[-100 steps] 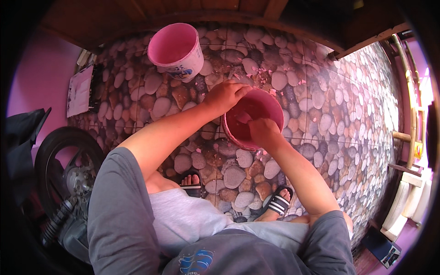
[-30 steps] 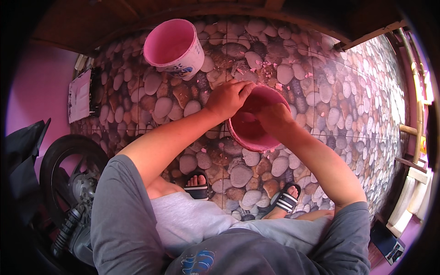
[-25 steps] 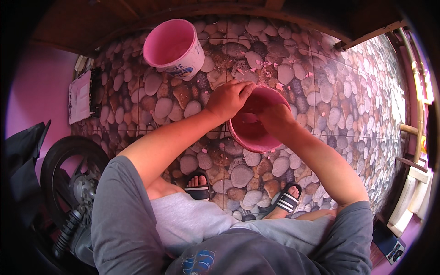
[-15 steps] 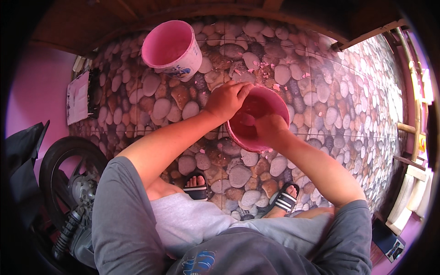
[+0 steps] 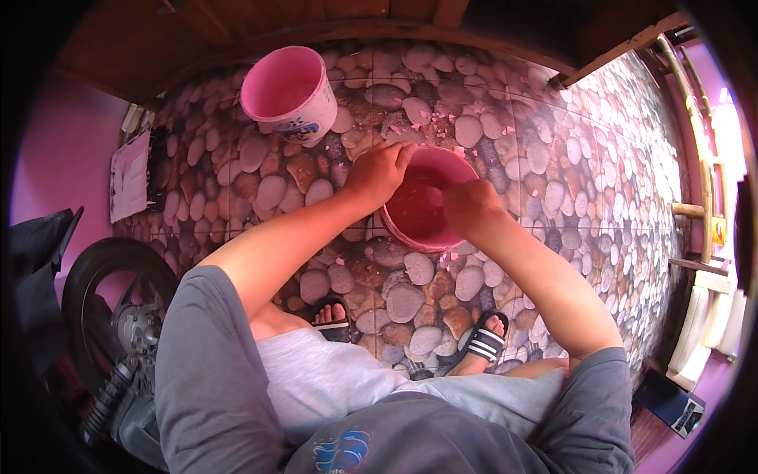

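Note:
A pink-coated bucket (image 5: 415,221) stands on the pebble-patterned floor between my feet, with dark pink material inside. My left hand (image 5: 379,174) is closed over its upper left rim. My right hand (image 5: 472,205) is lowered into the right side of it, fingers curled; whatever it grips is hidden in shadow and behind the hand. Farther back to the left stands a second bucket (image 5: 304,114), white outside and pink inside. Small pink flakes (image 5: 440,118) lie scattered behind the bucket I hold.
A motorbike wheel (image 5: 106,276) is close on my left, with a stained white board (image 5: 129,174) beyond it by the pink wall. Wooden furniture (image 5: 347,20) runs along the back. Bamboo poles (image 5: 703,158), pale pieces (image 5: 691,332) and a dark flat object (image 5: 659,395) line the right side.
My right hand keeps shifting about inside the bucket and now sits higher than half a second ago. The bucket and both hands appear slightly farther left; the whole view has shifted a little.

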Demonstrator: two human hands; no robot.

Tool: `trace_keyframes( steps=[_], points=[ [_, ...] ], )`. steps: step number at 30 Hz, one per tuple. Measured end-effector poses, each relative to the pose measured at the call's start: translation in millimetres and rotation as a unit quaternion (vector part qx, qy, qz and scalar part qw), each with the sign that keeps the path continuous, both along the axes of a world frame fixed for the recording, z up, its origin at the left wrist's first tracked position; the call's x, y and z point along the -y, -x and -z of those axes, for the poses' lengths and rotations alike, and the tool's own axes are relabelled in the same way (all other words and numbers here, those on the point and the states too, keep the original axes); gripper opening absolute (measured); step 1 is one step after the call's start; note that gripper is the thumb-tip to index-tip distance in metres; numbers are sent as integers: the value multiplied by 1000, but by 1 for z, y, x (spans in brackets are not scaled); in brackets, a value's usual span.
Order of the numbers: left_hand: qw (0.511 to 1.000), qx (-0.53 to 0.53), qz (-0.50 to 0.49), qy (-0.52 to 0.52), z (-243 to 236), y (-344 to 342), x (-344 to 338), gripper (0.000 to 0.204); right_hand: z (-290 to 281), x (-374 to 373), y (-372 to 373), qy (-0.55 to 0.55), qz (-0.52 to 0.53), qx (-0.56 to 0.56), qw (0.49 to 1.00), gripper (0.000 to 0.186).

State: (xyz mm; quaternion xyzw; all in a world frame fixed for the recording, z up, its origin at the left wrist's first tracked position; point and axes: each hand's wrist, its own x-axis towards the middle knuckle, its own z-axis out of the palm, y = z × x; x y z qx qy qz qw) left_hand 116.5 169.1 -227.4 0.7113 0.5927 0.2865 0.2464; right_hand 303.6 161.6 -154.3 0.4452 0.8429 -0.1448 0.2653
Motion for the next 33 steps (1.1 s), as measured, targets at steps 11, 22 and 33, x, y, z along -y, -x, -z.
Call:
trace_keyframes(
  steps=[11,22,33],
  points=[
    [997,8,15,78,-22,-16,36,49,-3,-1,-19,28,51,22,998,26],
    [811,261,-126,508,-30,-53,84,56,11,20,11,56,91,25,994,33],
    [923,122,-8,364,-34,-25,61,42,41,40,-9,87,127,21,988,27]
  ],
)
